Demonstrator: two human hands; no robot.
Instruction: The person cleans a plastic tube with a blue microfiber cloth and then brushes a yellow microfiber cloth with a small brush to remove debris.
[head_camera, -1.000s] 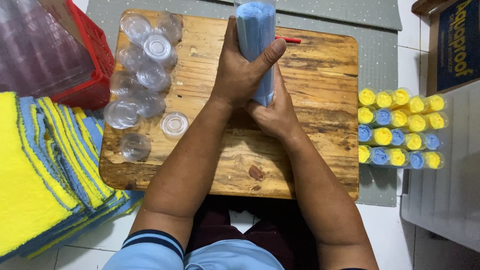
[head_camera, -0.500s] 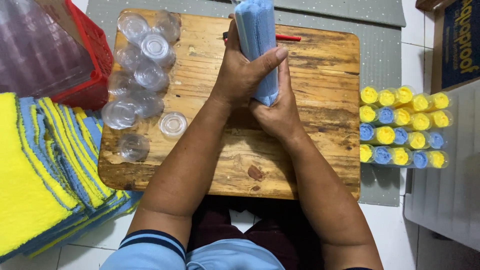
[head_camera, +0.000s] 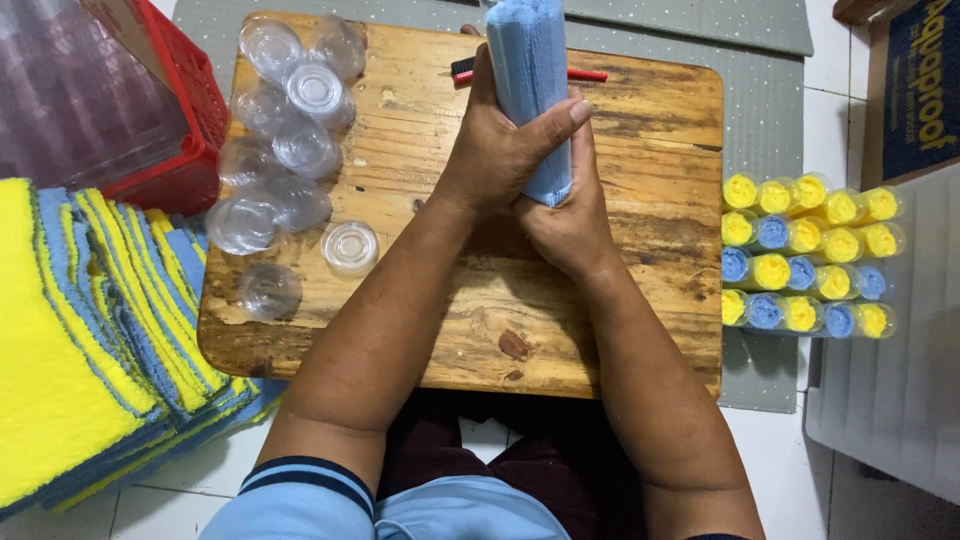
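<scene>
From the head view, the rolled blue cloth (head_camera: 530, 70) stands nearly upright over the far half of the wooden surface (head_camera: 640, 330), its long axis running away from the person, toward the top edge of the picture and slightly out of view there. Both hands meet at the roll's lower end. The left hand (head_camera: 500, 150) is wrapped round the roll from its left side, thumb laid across the front, so this grip is closed on the cloth. The right hand (head_camera: 572, 225) sits just below and behind the roll, touching its bottom end; its fingers are hidden, so whether that grip clamps the cloth cannot be told. A red-and-black pen (head_camera: 520, 72) lies on the surface behind the roll. Left of the roll lie clear plastic cups (head_camera: 290, 140); right of it, off the surface, filled tubes (head_camera: 805, 255) of yellow and blue.
</scene>
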